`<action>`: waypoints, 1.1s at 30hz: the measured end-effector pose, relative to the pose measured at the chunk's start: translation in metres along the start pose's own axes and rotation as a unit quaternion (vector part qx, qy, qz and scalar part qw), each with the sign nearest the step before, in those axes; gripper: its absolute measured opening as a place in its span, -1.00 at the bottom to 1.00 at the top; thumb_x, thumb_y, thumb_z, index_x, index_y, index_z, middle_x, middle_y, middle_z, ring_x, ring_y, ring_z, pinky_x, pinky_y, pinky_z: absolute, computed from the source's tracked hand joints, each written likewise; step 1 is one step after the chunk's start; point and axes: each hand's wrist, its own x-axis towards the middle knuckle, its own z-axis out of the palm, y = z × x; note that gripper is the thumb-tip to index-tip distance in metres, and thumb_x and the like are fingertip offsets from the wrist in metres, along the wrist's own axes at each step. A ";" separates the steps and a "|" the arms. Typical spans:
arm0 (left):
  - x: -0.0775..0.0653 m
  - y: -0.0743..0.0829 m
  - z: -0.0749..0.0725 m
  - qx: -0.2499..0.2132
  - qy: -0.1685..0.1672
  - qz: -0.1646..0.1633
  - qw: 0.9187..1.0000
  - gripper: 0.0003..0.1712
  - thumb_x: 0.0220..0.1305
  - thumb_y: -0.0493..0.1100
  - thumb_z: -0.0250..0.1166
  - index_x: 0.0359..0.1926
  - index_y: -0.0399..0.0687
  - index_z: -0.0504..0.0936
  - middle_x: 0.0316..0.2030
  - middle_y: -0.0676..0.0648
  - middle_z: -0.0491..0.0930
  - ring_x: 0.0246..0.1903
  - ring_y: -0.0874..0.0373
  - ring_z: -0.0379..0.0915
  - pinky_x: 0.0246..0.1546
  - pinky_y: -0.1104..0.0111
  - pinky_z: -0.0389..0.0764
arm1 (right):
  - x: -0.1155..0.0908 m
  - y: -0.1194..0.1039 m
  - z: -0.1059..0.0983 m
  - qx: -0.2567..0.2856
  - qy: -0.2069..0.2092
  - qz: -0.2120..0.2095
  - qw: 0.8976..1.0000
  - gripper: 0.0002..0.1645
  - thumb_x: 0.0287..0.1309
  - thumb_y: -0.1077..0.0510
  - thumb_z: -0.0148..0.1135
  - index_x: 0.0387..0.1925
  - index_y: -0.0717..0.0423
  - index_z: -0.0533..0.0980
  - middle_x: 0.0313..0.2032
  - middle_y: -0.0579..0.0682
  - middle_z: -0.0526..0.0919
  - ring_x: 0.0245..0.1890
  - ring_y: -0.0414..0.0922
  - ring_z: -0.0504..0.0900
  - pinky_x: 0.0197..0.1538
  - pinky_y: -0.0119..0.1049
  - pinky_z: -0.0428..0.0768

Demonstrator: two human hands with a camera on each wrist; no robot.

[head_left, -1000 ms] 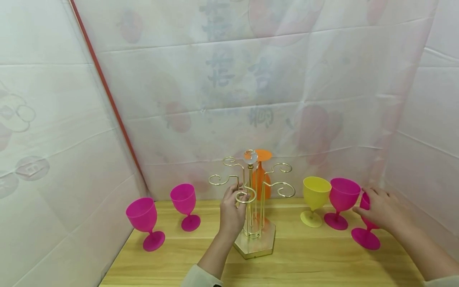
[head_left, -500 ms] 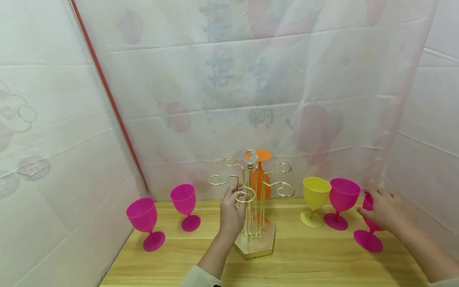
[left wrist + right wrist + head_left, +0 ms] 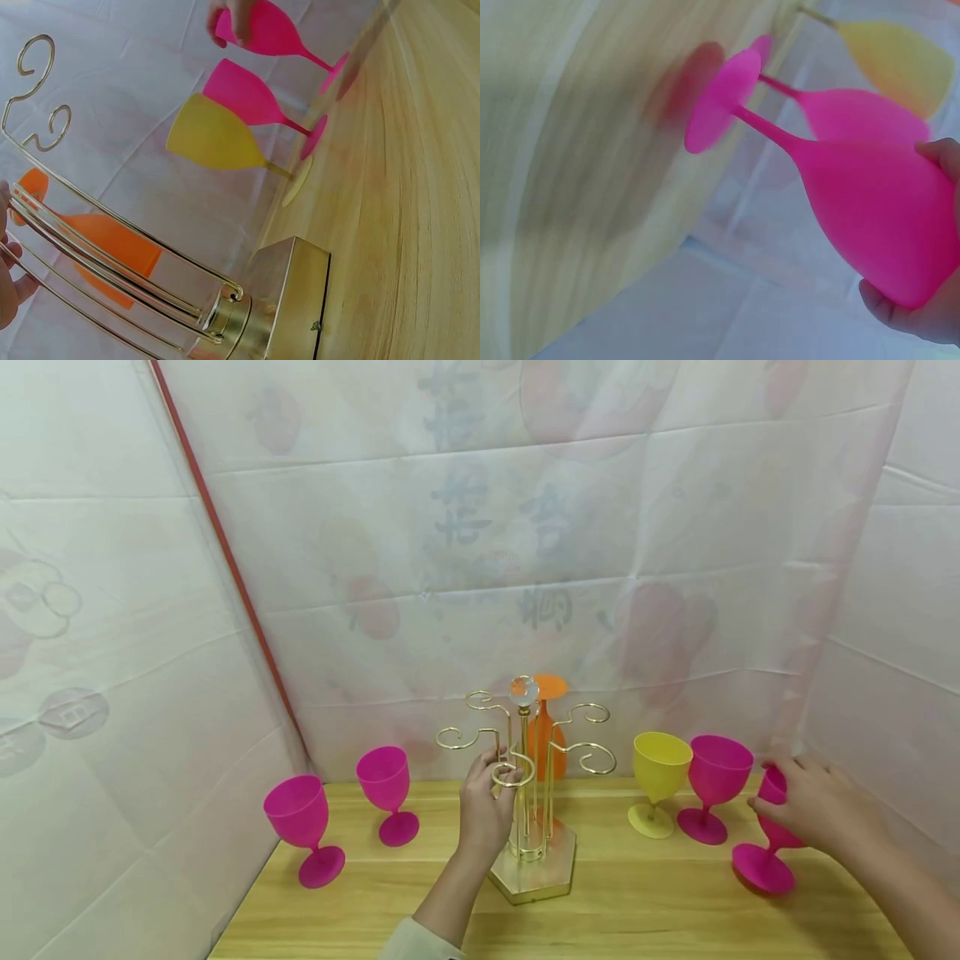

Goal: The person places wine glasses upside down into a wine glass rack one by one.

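At the right of the head view, my right hand [image 3: 825,802] grips a magenta goblet [image 3: 877,202] by its bowl. The goblet is tilted, and a shadow shows its foot just off the table. My left hand [image 3: 486,810] holds the upright rods of a gold wire goblet rack [image 3: 534,881], which has curled hooks and a clear ball on top. An orange goblet [image 3: 552,687] hangs upside down at the rack's back, partly behind the rods. Left of the held goblet stand another magenta goblet [image 3: 718,768] and a yellow goblet [image 3: 662,767], both upright.
Two more magenta goblets, a nearer one [image 3: 296,810] and a farther one [image 3: 384,778], stand upright left of the rack. The wooden table [image 3: 637,910] ends against a pale printed cloth [image 3: 420,543] at the back, with cloth on both sides too.
The right-hand magenta goblet first shifts slightly right, then its foot tilts and lifts off the table. My left hand and the rack stay in place.
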 end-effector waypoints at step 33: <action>-0.012 0.004 -0.001 -0.014 0.078 -0.005 0.997 -0.84 0.26 -0.11 0.38 -0.20 -0.07 0.71 0.07 -0.16 0.56 0.09 -0.02 0.50 -0.07 0.14 0.66 | -0.023 -0.092 -0.015 0.393 -0.009 0.051 0.918 -0.30 0.26 -0.12 0.27 0.29 0.10 0.28 0.03 0.28 0.44 -0.33 -0.13 0.56 -0.39 -0.26 0.67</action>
